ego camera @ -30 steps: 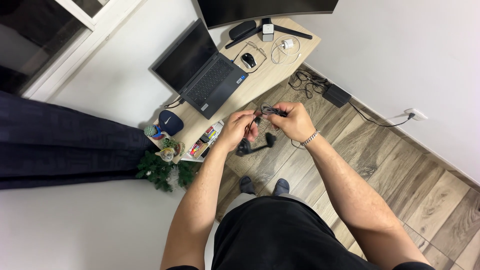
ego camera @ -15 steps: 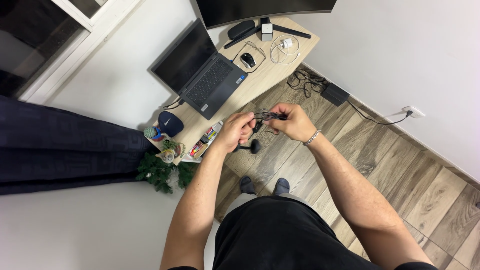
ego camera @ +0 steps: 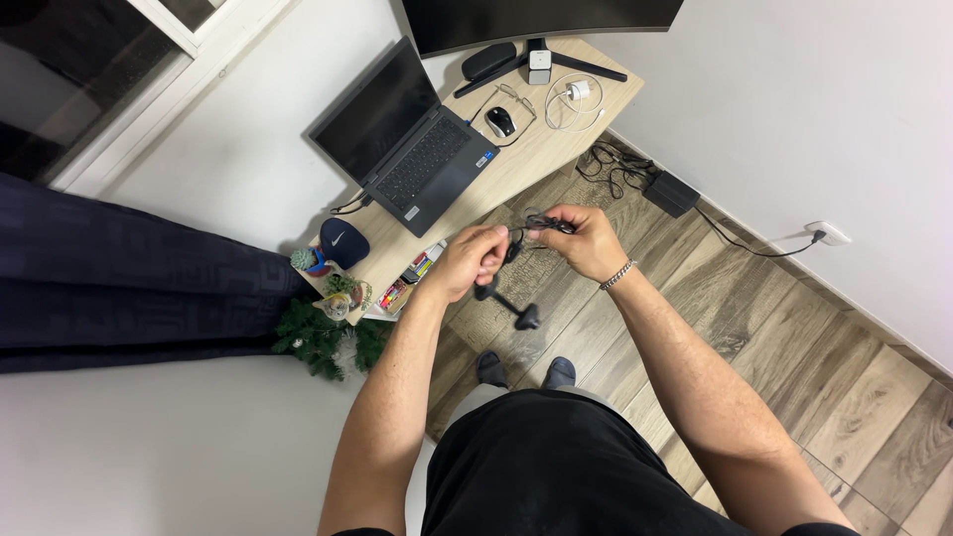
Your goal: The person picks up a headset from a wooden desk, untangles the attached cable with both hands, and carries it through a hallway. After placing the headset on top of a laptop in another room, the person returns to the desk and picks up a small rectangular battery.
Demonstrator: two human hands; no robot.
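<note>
Hands meet above the wood floor [ego camera: 794, 347]. Left hand [ego camera: 475, 260] and right hand [ego camera: 586, 241] both pinch a black cord [ego camera: 541, 224] with closed fingers; its plug [ego camera: 528, 318] dangles near the desk [ego camera: 526, 164].

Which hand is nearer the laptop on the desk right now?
Left. The left hand is just below the laptop's front corner; the right hand is farther off, over the floor.

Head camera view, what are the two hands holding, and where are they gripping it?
Both hold a black headset cable: the right hand pinches its bunched part, the left hand grips lower, and the headset dangles below.
</note>
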